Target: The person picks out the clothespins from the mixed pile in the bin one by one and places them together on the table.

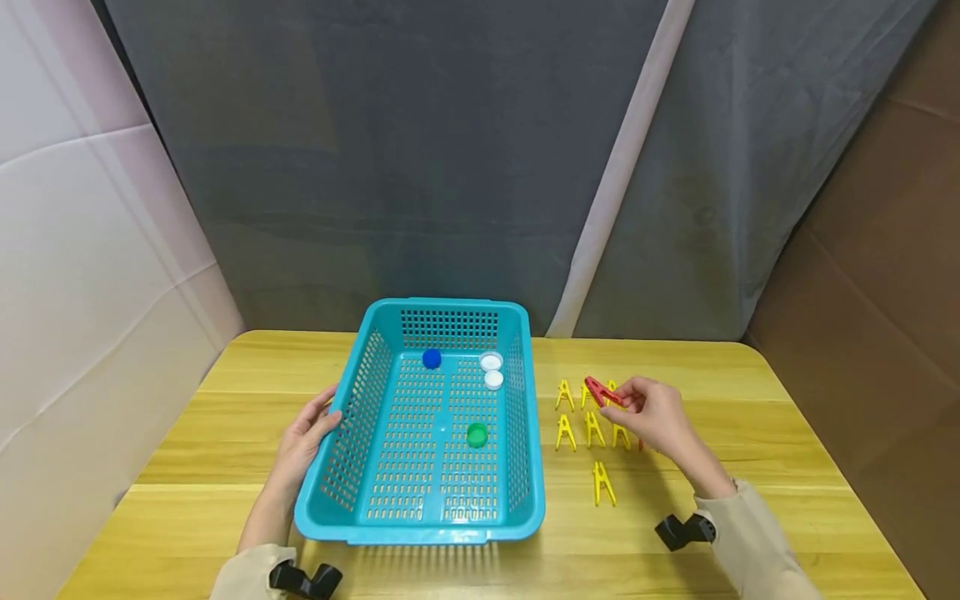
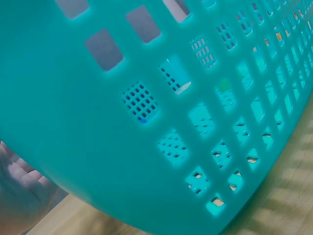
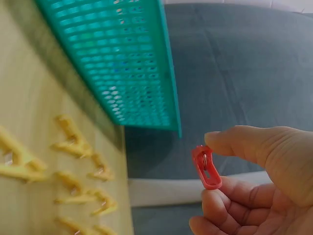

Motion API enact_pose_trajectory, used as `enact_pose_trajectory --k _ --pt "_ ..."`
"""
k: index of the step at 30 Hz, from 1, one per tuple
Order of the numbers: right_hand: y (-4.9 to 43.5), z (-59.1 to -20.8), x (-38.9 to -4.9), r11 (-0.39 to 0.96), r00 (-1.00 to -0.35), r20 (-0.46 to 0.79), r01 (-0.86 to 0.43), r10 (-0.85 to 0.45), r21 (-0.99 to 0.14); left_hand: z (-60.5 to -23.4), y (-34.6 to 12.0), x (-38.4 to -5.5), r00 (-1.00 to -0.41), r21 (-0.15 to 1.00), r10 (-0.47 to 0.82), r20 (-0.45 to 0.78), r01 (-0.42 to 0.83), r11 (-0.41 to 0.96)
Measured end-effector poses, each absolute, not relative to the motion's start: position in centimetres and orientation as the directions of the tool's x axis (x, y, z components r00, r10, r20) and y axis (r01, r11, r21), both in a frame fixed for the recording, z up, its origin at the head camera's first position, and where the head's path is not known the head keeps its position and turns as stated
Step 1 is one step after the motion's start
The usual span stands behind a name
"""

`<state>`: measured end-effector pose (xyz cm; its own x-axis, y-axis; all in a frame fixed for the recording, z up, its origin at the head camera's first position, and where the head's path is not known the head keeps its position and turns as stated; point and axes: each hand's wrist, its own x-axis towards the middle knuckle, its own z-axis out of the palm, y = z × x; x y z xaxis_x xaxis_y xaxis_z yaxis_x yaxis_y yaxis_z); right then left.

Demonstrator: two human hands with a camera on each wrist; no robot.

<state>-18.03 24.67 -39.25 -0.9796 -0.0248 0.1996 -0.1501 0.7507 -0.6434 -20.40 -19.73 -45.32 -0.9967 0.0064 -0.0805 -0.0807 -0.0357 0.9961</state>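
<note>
My right hand (image 1: pixel 658 415) pinches a red clothespin (image 3: pixel 206 169) between thumb and fingers, holding it above the yellow clothespins on the table, right of the basket. At the left side of the turquoise plastic basket (image 1: pixel 420 534), my left hand (image 1: pixel 298 443) grips the rim, thumb on top; most of its fingers are hidden. A blue bottle cap (image 1: pixel 431 358), a green cap (image 1: pixel 477 435) and two white caps (image 1: pixel 492 380) lie on the basket floor. Several yellow clothespins (image 1: pixel 566 432) lie in loose rows, some partly covered by the right hand.
Beneath the right hand a bit of red (image 1: pixel 641 445) shows, mostly hidden. The wooden table (image 1: pixel 225 467) ends at a grey cloth backdrop (image 1: pixel 405 167). A white sheet (image 1: pixel 90 250) hangs at the left and a brown panel (image 1: pixel 877 275) stands at the right.
</note>
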Motion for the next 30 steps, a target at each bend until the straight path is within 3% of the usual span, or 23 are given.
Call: enact_pose_trajectory --k 12,30 --pt "27.2 -43.6 -14.3 0.794 -0.976 0.201 -0.054 0.087 -0.605 -45.3 -19.8 -20.4 -0.996 0.996 0.008 -0.088 -0.088 -0.019" --pt "26.8 -47.5 -11.9 0.782 -0.986 0.009 0.125 0.165 -0.611 -45.2 -19.7 -20.4 -0.997 0.997 0.003 -0.082 -0.082 0.004"
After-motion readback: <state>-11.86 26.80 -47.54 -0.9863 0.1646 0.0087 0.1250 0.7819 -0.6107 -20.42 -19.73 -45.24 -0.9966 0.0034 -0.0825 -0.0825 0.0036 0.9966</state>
